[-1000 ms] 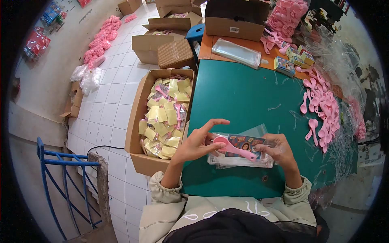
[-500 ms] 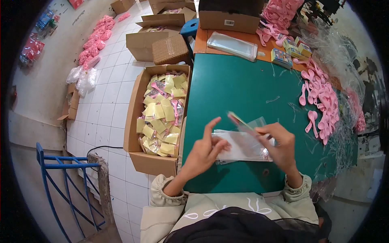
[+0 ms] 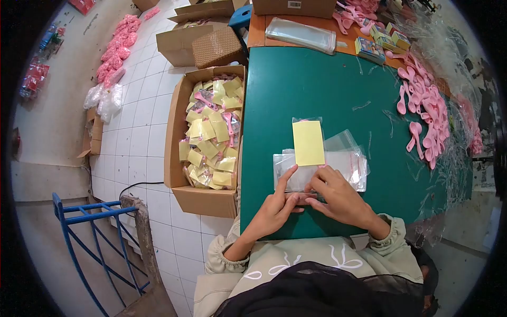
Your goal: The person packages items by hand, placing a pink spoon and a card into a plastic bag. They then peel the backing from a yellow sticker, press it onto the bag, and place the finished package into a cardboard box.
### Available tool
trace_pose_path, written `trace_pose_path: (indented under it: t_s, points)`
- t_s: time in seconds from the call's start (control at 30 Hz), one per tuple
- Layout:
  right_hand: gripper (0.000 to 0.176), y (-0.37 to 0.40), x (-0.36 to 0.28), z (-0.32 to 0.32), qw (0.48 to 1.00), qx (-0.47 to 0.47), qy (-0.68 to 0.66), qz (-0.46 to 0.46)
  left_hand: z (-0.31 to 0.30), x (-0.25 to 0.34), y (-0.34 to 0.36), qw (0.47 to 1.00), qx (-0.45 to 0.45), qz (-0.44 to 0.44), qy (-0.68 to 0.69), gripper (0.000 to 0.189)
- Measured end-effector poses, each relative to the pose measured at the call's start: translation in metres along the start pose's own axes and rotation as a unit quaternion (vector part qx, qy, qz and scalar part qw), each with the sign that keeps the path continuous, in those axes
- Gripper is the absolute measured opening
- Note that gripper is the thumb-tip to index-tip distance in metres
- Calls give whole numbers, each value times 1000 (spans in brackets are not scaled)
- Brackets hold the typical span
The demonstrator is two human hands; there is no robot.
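Observation:
A clear plastic bag with a yellow card (image 3: 308,143) inside lies face up over a stack of clear plastic bags (image 3: 346,168). My left hand (image 3: 275,207) is at the bag's lower end, its index finger stretched towards the card's lower left corner while the thumb and other fingers hold the bag's end. From the right, my right hand (image 3: 338,196) has curled fingers on the same lower end, just below the card. Part of that end is hidden under the fingers of both hands.
Left of the green table (image 3: 274,95) stands a cardboard box (image 3: 205,202) full of bagged yellow cards and pink spoons. Loose pink spoons (image 3: 430,119) lie along the right side. Farther back are a pack of clear bags (image 3: 301,36) and small printed boxes (image 3: 369,50).
The bagged card, held tilted in my right hand before, now lies flat on the bag stack. My left hand has come in, and both hands meet at the bag's lower end. The view has shifted.

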State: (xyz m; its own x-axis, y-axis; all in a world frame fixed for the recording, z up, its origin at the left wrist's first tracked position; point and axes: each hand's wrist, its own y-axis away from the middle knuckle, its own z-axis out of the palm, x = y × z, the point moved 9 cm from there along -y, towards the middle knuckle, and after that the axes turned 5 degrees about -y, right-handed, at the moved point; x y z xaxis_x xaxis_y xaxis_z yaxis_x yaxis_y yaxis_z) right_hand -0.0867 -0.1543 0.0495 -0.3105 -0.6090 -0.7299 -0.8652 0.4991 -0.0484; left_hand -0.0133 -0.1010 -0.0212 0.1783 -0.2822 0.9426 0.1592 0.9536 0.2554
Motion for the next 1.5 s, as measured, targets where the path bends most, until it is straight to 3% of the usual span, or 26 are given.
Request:
trace_pose_path:
  t_s: [0.2,0.4,0.5,0.53,0.6,0.63,0.7,0.8,1.07,1.4,1.5]
  points:
    - [20,-1,-1,7,999,-36,-29,-16,-2,17,6,987,31,44,-152,55]
    - [15,3,-28,12,992,-19,62,-111,-4,-1,-9,998,43,-5,-34,53]
    - [13,9,-35,13,983,-83,-47,-157,-9,5,-8,991,89,-1,-100,52]
    - [14,13,-36,7,960,-142,-181,-160,-10,7,-8,991,100,3,-89,52]
    - [15,19,-32,-19,934,-207,-251,-149,-15,5,-8,993,111,24,31,53]
    - [16,24,-27,-33,918,-236,-285,-140,-12,0,-8,996,83,11,30,53]
    - [18,22,-3,-81,929,-192,-283,-139,-7,-5,-8,999,24,-13,29,52]
    - [18,14,28,-99,991,-101,-86,27,0,1,-1,998,-1,-48,48,48]
    - [21,2,-15,7,996,-43,11,-76,-5,8,24,999,22,-43,23,51]
    - [22,-4,-31,23,990,-35,72,-118,-10,12,26,999,45,-20,3,53]
    - [23,-2,-35,23,987,-30,84,-133,-15,17,17,994,60,14,-88,55]
